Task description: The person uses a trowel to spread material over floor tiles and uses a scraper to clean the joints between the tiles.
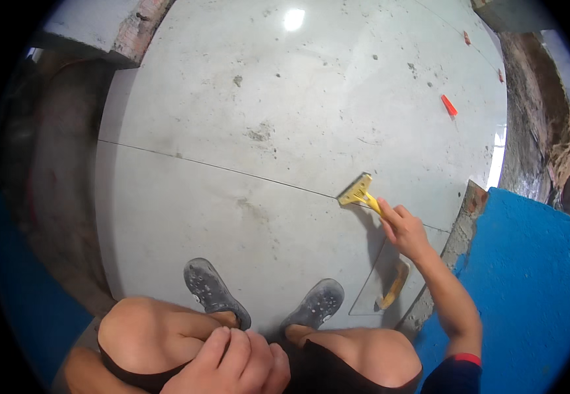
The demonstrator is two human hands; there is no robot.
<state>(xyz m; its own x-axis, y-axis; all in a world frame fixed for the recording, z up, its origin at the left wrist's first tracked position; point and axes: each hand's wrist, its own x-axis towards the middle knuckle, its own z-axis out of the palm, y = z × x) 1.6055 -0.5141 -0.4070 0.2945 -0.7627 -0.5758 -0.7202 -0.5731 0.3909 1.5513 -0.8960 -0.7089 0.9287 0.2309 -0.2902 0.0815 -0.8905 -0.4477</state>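
Observation:
My right hand [403,228] is closed round the yellow handle of a scraper [356,190]. The scraper's wide head is at the dark joint line between the pale floor tiles [232,217]. My left hand [232,368] is at the bottom, in front of my knees, with its fingers curled and pressed together. Whatever lies under those fingers, if anything, is hidden. Below my right forearm, a flat steel trowel [364,303] with a worn wooden handle [395,285] lies on the tiles.
My feet are in dark clogs [216,289] on the near tile. Orange plastic wedges [449,105] stand along a joint at the right. Crumbs of mortar [258,133] dot the tiles. A blue-painted block [528,262] borders the right, and a rough wall edge [143,29] juts in upper left.

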